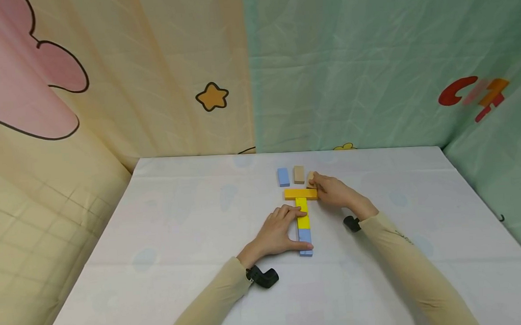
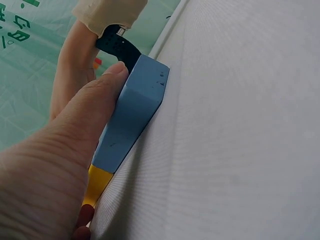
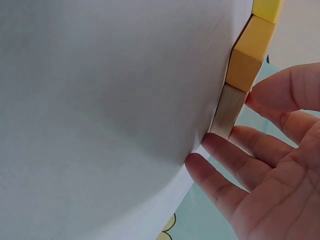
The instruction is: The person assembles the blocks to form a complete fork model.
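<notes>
Green characters (image 2: 21,36) mark the curtain (image 2: 30,75) at 10 o'clock in the left wrist view, too unclear to read; dark lettering (image 1: 404,237) on the right sleeve (image 1: 418,267) is too small. The right hand (image 1: 336,193) pinches a wooden block (image 1: 310,178) at its 10 o'clock, just beyond the right end of the orange block (image 1: 300,194). The left hand (image 1: 278,231) lies spread, unclenched — thumb on the blue block (image 1: 305,235), fingers on the yellow section (image 1: 304,222) — with that column at its 3 o'clock. The orange block crosses the column's 12 o'clock end. Another wooden block (image 1: 298,174) lies at its 12 o'clock, a second blue block (image 1: 283,177) between 10 and 11.
</notes>
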The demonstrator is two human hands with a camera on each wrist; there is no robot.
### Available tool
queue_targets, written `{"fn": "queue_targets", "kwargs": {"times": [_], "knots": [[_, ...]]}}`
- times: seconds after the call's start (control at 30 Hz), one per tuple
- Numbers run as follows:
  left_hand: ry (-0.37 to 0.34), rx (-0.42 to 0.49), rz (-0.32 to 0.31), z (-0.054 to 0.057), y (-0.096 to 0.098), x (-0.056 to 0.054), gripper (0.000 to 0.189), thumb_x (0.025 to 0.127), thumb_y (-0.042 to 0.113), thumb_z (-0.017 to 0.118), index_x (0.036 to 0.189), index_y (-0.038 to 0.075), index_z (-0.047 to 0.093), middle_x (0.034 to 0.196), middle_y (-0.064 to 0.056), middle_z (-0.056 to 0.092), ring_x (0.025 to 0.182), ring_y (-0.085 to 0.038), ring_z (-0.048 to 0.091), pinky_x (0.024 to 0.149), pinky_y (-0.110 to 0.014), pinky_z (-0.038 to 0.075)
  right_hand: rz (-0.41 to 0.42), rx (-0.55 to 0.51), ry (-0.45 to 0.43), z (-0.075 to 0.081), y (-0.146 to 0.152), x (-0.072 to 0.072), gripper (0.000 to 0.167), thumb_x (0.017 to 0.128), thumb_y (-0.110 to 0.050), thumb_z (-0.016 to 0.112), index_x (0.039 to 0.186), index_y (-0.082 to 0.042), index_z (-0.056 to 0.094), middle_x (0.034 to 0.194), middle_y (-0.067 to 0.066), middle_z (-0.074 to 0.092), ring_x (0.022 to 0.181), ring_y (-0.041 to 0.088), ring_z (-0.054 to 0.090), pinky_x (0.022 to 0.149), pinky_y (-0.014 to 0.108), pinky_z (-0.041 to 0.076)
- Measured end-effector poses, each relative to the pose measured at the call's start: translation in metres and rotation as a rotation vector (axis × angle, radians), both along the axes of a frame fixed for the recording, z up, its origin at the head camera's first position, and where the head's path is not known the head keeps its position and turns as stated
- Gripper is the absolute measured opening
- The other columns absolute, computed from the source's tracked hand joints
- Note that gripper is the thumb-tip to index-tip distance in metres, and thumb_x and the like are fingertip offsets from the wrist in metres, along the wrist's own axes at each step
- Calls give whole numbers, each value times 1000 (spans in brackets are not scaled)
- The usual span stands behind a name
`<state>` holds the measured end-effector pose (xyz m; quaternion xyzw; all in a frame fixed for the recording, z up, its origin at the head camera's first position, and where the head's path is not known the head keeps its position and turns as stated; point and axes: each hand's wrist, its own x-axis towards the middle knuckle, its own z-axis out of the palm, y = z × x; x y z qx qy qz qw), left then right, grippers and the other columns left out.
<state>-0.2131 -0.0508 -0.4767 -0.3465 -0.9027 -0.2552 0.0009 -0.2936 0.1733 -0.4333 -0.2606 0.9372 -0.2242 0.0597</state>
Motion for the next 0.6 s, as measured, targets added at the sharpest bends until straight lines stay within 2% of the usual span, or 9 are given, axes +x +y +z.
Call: {"fn": "queue_targets", "kwargs": {"times": [0.23,0.47,0.6], "knots": [[-10,-14,0,0,0,-1,81,72,65,70,136,19,49,130,0,41,116,-15,40,93,-31,35,16,-7,14,-1,2,-1,35,92,3,47,127,10,47,129,28,51,126,42,40,101,52,32],[10,8,-4,-2,0,0,80,72,64,71,135,19,50,128,0,42,114,-15,41,92,-30,36,22,-10,-5,-3,4,1,51,93,2,46,140,16,29,127,26,54,123,41,43,101,52,32],[20,8,-4,-3,0,-1,80,72,64,71,135,19,49,129,0,42,114,-15,41,92,-30,36,19,-12,-9,-4,3,1,52,93,1,46,140,15,28,128,25,53,125,40,41,102,51,31]]}}
